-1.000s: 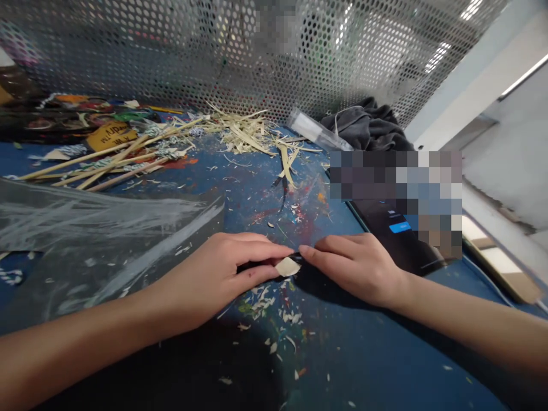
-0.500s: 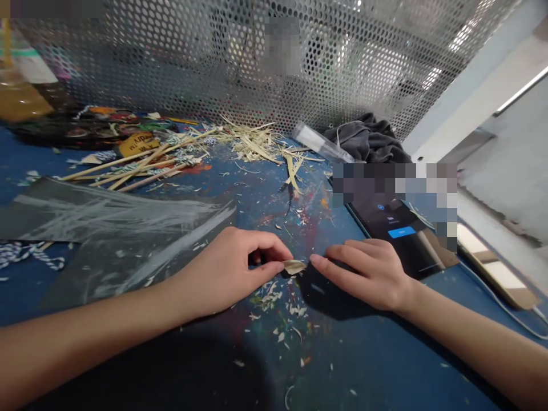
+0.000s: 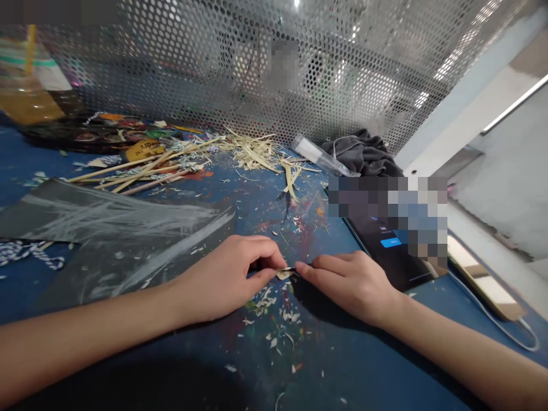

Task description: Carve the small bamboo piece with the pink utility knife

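My left hand (image 3: 233, 277) pinches a small pale, leaf-like piece (image 3: 284, 274) between thumb and forefinger, low over the blue table (image 3: 274, 371). Facing it, my right hand (image 3: 349, 282) has its fingers drawn together, the tips at the right end of that piece. A thin dark line runs between the piece and the right fingertips; whether it is an object or shadow I cannot tell. Pale shavings (image 3: 289, 315) lie scattered on the table just below both hands. A dark grey sheet with whitish scrapes (image 3: 171, 220) lies beside my left hand.
Thin sticks (image 3: 145, 171) and a heap of pale strips (image 3: 252, 149) lie at the back, before a perforated metal panel (image 3: 192, 68). A tablet (image 3: 385, 257) lies right of my right hand, beside a phone (image 3: 483, 279) with a white cable. Dark cloth (image 3: 368, 153) sits behind.
My right hand has moved left, its fingertips closing the gap to the pale piece. My left hand keeps its pinch. The whole view has shifted slightly.
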Motion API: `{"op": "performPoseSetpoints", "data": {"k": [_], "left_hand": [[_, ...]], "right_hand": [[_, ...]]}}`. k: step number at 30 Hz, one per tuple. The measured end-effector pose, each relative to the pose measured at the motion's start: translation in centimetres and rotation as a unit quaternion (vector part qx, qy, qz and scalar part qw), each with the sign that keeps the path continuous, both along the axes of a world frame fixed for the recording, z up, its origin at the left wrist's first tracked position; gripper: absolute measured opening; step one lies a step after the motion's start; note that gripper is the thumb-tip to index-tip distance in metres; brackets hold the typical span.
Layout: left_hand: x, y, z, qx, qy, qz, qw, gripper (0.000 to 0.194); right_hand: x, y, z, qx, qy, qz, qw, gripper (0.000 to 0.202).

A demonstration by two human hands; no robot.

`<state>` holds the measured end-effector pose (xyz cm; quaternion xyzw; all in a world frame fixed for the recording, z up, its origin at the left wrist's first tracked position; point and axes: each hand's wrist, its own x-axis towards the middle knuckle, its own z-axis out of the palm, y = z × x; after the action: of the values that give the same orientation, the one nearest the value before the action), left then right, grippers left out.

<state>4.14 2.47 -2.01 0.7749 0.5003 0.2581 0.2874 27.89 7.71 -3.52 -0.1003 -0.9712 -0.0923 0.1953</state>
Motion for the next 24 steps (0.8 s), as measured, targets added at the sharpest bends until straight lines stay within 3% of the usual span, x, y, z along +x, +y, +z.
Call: {"op": "performPoseSetpoints", "data": {"k": [5,9,12,15,19,21,22,24], "left_hand": [[-0.2,0.0,-0.2,0.024,0.021,-0.021,0.999,0.015],[-0.5,-0.2,-0.3,0.029,0.029,-0.02,0.999,0.015],[-0.6,-0.2,-0.3,0.01,0.036,-0.01,0.999,0.014],[-0.7,-0.2,-0.3,-0.006,0.031,-0.001,0.999,0.015],[-0.9,-0.1,-0.3,0.016,0.022,0.019,0.999,0.016],[-1.0,-0.1,-0.2,0.033,0.021,0.009,0.999,0.02],[-1.0,-0.1,-0.2,0.041,0.022,-0.003,0.999,0.023],[-0.9,-0.1,0.0,0.056,0.028,-0.027,0.998,0.028]], "right_hand": [[-0.6,-0.1,-0.2,-0.02,0.006,-0.032,0.999,0.022],[-0.8,0.1,-0.4,0.016,-0.022,-0.019,0.999,0.017],[-1.0,0.2,-0.5,0.013,0.015,0.0,1.0,0.019],[-1.4,0.1,-0.3,0.028,0.067,0.061,0.995,0.022],[0.1,0.6,1.2,0.148,0.047,0.19,0.969,0.019],[2.9,1.6,2.4,0.091,0.08,0.117,0.986,0.019],[4.9,2.1,3.1,0.028,0.122,0.033,0.992,0.025],[9.5,3.0,4.3,-0.098,0.217,-0.15,0.96,0.044]]}}
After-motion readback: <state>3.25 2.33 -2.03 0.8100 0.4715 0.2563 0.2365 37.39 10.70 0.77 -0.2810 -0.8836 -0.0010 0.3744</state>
